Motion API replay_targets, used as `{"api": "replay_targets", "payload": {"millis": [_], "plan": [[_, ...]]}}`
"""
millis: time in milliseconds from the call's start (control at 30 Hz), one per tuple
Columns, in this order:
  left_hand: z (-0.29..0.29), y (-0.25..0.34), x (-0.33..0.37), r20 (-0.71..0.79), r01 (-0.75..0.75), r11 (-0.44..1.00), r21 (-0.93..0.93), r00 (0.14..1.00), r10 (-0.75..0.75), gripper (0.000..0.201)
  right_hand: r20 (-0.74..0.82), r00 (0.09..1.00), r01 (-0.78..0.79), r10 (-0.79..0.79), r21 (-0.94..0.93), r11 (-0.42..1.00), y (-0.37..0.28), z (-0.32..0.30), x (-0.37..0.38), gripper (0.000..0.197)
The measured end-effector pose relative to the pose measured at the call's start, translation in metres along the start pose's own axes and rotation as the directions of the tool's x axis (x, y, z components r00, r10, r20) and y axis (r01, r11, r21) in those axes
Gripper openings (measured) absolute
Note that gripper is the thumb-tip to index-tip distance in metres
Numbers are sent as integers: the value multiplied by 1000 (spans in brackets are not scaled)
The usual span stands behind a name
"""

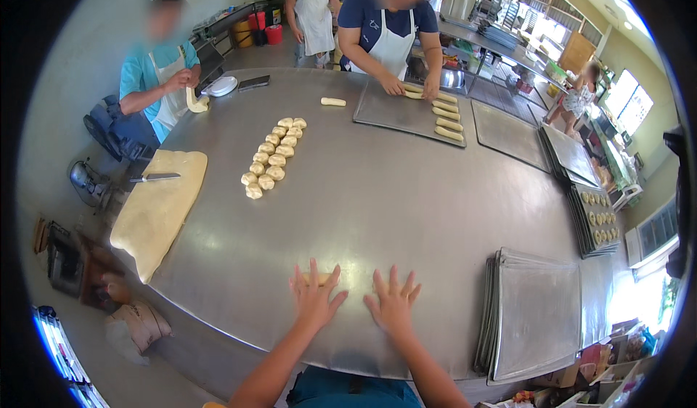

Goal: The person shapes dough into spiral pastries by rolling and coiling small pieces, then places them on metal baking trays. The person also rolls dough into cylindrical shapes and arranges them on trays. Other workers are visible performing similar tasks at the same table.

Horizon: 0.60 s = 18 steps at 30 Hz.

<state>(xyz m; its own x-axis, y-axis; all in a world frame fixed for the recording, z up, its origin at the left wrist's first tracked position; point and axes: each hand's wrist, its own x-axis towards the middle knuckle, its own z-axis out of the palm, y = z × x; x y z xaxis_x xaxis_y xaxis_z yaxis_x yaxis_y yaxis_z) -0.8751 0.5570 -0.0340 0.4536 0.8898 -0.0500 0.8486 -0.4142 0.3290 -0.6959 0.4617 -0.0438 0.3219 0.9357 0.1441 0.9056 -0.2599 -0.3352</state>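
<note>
My left hand (315,299) lies with spread fingers over a small pale dough roll (322,280) on the steel table (348,223); the fingers partly cover the roll. To its right, my right hand (393,305) rests flat on the metal with its fingers apart and nothing under it that I can see. Two rough rows of dough balls (275,160) sit farther off, left of centre. A single rolled dough stick (333,102) lies beyond them, near the far edge.
A dough sheet (163,201) with a knife (155,178) covers the left side. Across the table a person in a white apron handles dough sticks on a baking tray (388,114). Another person at the left holds dough (196,102). Stacked trays (537,313) stand at the right.
</note>
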Motion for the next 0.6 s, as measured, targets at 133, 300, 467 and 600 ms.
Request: {"api": "replay_targets", "payload": {"millis": [133, 300, 467, 600], "plan": [[3, -8, 107, -110, 77, 996, 54, 991, -71, 65, -59, 993, -106, 101, -97, 990, 26, 31, 119, 75], [1, -31, 214, -173, 157, 987, 39, 974, -148, 67, -49, 978, -208, 203, -135, 969, 57, 54, 215, 82], [10, -36, 153, -152, -10, 988, 152, 988, 33, 67, 36, 984, -168, 174, -123, 978, 41, 40, 143, 82], [-2, -38, 18, 8, -169, 986, -2, 986, 169, 63, 59, 998, -9, 18, -148, 989, 11, 12, 12, 79]]}}
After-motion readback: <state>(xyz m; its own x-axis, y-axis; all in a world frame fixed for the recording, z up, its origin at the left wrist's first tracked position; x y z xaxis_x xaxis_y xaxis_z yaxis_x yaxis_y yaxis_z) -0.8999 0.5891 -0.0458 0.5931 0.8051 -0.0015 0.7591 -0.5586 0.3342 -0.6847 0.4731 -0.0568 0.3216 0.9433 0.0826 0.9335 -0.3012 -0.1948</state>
